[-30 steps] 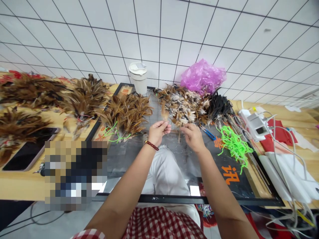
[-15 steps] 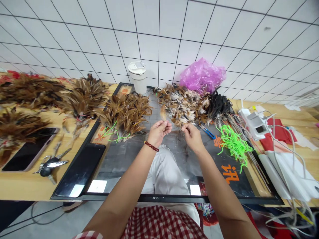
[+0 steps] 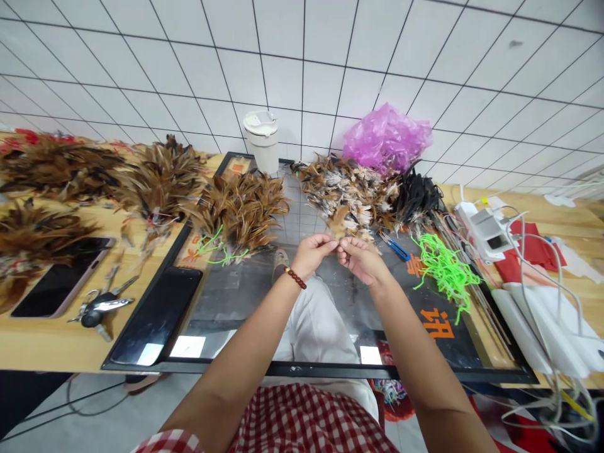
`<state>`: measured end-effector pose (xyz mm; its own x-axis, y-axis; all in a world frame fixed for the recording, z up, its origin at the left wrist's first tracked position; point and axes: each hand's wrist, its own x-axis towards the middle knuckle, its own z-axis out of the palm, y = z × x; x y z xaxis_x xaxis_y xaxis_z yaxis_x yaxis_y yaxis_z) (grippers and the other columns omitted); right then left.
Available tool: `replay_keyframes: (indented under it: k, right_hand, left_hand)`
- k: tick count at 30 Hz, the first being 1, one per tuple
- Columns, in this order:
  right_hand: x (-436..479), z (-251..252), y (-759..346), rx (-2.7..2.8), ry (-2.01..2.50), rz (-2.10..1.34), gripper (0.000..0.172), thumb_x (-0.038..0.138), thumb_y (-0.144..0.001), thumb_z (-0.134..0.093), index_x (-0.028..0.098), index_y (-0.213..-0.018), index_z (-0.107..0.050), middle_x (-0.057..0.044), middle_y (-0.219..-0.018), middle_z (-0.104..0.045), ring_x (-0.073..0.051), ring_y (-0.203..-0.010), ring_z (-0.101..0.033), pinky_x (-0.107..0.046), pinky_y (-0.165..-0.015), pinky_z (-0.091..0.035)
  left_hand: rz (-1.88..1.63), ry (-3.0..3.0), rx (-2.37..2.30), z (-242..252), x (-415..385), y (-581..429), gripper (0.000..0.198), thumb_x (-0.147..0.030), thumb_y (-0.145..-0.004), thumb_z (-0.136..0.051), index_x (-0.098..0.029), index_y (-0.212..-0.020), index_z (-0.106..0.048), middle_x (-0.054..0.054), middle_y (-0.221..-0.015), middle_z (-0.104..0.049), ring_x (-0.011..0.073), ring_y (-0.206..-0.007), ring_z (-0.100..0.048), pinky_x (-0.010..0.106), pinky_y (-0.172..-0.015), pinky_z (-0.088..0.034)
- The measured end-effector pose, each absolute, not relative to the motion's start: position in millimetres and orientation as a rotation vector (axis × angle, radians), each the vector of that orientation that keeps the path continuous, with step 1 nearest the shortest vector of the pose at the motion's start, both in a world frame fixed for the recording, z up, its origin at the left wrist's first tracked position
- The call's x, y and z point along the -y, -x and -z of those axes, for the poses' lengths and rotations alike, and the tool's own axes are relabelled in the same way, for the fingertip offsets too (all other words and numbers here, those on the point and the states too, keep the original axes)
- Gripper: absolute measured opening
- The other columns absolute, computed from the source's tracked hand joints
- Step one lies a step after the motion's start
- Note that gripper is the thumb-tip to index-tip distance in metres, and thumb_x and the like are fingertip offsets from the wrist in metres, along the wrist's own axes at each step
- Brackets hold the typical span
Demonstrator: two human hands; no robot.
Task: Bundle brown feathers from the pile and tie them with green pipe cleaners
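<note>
The lidded cup (image 3: 262, 143) hides its contents; the left hand (image 3: 311, 254) pinches a tan feather (image 3: 338, 221) beyond its fingertips, the right hand (image 3: 362, 259) pinched closed alongside.

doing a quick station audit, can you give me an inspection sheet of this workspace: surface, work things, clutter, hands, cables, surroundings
Surface: pale wooden table; glossy black-framed panel on it.
Work things: small tan feather; brown feather pile; mottled brown-and-white feather pile; bright green string heap; blue-handled metal snips.
Clutter: pink-edged dark phone, black phone, metal keys, white lidded cup, crumpled purple plastic bag.
Hands: left hand pinches the small tan feather; right hand meets it, own grip unclear.
Cables: white cables over white rolls at right.
Surroundings: white tiled wall behind.
</note>
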<state>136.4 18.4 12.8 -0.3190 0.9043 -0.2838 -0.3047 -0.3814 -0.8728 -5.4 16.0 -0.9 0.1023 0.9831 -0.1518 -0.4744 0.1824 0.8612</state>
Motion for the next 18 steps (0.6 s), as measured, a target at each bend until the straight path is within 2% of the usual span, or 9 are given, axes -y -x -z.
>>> replay_keyframes:
  k: [2,5,10,12,15,18]
  right_hand:
    - [-17.6,-11.8,-134.7,0.957,1.014,-1.798,0.027,0.038,-0.063,-0.079,0.018,-0.074,-0.063,0.002,-0.068,-0.061,-0.007,-0.056,-0.051,-0.022,-0.055,-0.045]
    - [-19.7,-7.5,-136.0,1.043,1.053,-1.593,0.026,0.037,-0.066,-0.076,0.019,-0.08,-0.065,0.0,-0.079,-0.066,-0.008,-0.059,-0.053,-0.022,-0.057,-0.044]
    - [-25.1,4.2,-143.9,1.373,1.255,-1.043,0.016,0.032,-0.074,-0.066,0.019,-0.084,-0.066,0.0,-0.073,-0.063,-0.011,-0.061,-0.052,-0.026,-0.061,-0.042]
    - [-24.3,5.2,-146.3,1.635,1.281,-0.8,0.015,0.028,-0.081,-0.059,0.019,-0.087,-0.068,-0.003,-0.081,-0.065,-0.015,-0.07,-0.056,-0.03,-0.069,-0.045]
    - [-21.4,3.4,-147.8,2.1,1.172,-0.483,0.021,0.022,-0.086,-0.051,0.022,-0.099,-0.069,-0.008,-0.096,-0.064,-0.02,-0.09,-0.057,-0.034,-0.082,-0.044]
    - [-20.2,4.2,-147.7,2.419,1.075,-0.4,0.021,0.022,-0.087,-0.052,0.024,-0.101,-0.068,-0.008,-0.099,-0.06,-0.021,-0.094,-0.054,-0.035,-0.084,-0.043]
  left_hand:
    - [-1.243,-0.723,-0.887,2.3,-17.4,6.9,0.031,-0.033,-0.052,-0.084,-0.012,-0.062,-0.064,0.0,-0.062,-0.065,0.0091,-0.061,-0.061,0.025,-0.069,-0.052]
    - [-1.286,-0.598,-0.9,2.6,-20.3,11.9,0.028,-0.029,-0.055,-0.083,-0.01,-0.067,-0.065,0.002,-0.065,-0.067,0.0087,-0.059,-0.061,0.023,-0.063,-0.051]
    - [-1.314,-0.448,-0.856,-1.1,-22.5,18.4,0.021,-0.019,-0.061,-0.08,-0.009,-0.068,-0.063,0.003,-0.067,-0.067,0.0074,-0.06,-0.061,0.02,-0.061,-0.05]
    - [-1.328,-0.432,-0.846,-2.0,-22.4,19.0,0.019,-0.018,-0.062,-0.079,-0.01,-0.069,-0.063,0.003,-0.068,-0.067,0.0071,-0.06,-0.061,0.019,-0.061,-0.05]
    - [-1.354,-0.427,-0.837,-1.4,-22.2,19.0,0.018,-0.017,-0.063,-0.078,-0.01,-0.07,-0.063,0.003,-0.069,-0.067,0.0072,-0.061,-0.061,0.02,-0.061,-0.049]
    - [-1.357,-0.436,-0.822,0.9,-22.5,18.9,0.017,-0.017,-0.064,-0.078,-0.009,-0.071,-0.064,0.004,-0.07,-0.068,0.0079,-0.062,-0.061,0.021,-0.061,-0.049]
